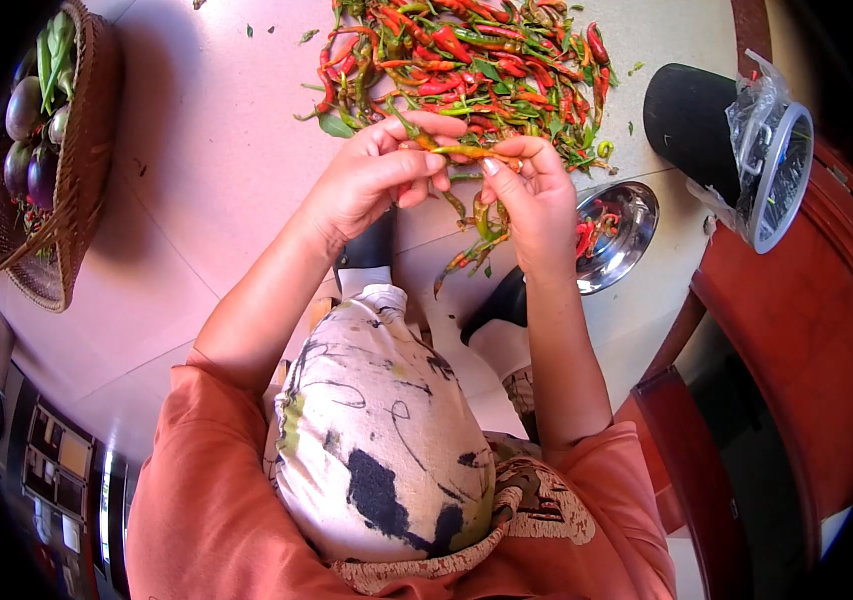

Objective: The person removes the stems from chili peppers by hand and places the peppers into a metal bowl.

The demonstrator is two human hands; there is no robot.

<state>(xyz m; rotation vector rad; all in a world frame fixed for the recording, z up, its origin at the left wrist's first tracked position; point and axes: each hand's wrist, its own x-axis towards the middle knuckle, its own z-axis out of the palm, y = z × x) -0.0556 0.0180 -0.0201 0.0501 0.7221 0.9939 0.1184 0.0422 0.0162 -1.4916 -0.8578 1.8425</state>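
Observation:
An orange-yellow chili pepper (472,152) is stretched between my two hands, over the near edge of a large pile of chili peppers (467,75). My left hand (377,172) pinches its one end between thumb and fingers, and a greenish chili (410,128) sticks up from the same grip. At the other end, the thumb and fingertips of my right hand (537,205) are closed on it. Several green and orange chilies (485,240) on stems hang or lie just below, beside my right hand. Behind my right wrist is a shiny metal bowl (632,255) with red chilies.
A wicker basket (92,150) with eggplants (25,108) and green vegetables stands at the left. At the right, a black bin (687,110) with a plastic liner leans near reddish wooden furniture (777,330). Stray leaves (309,36) dot the tiled floor (197,210).

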